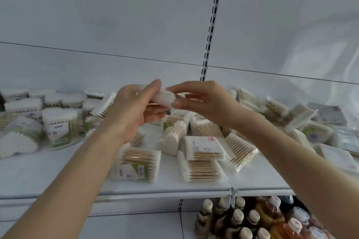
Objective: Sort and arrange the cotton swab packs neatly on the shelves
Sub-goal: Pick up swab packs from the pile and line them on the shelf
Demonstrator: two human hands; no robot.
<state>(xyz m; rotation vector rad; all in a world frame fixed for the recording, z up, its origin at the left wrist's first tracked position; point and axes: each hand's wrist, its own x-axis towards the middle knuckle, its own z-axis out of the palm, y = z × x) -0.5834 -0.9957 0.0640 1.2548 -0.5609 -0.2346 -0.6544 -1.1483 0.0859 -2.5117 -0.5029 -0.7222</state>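
Cotton swab pack [165,97] gripped in left hand [134,110], pinched at its end by right hand [204,101], above jumbled packs [202,149] on white shelf [48,170].

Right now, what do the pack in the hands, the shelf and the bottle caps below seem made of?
The held pack, gripped by the left hand and pinched by the right hand, looks like thin glossy clear film over white cotton tips. The shelf is likely painted metal: smooth matte white, folded front edge. The bottle caps seem cream plastic, though blurred.
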